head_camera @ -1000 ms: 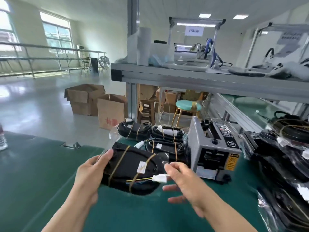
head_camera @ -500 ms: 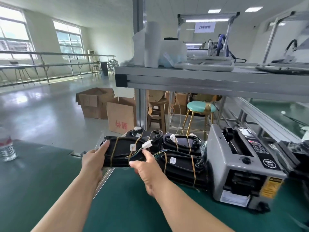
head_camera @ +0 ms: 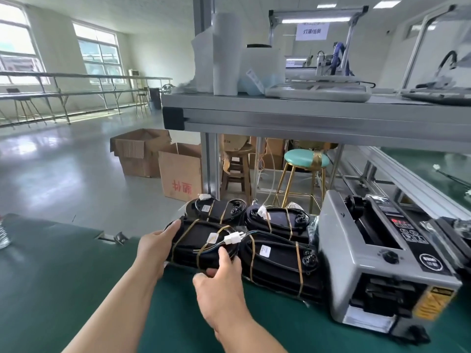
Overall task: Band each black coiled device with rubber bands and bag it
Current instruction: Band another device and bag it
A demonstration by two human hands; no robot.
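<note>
One banded black device [head_camera: 193, 238] between left grip [head_camera: 153, 248] and right grip [head_camera: 221, 284].

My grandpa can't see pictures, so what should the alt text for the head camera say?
A left hand and right hand hold a black banded device at the edge of a green table, beside three more devices. A grey machine sits at right, cardboard boxes on the floor beyond.
</note>
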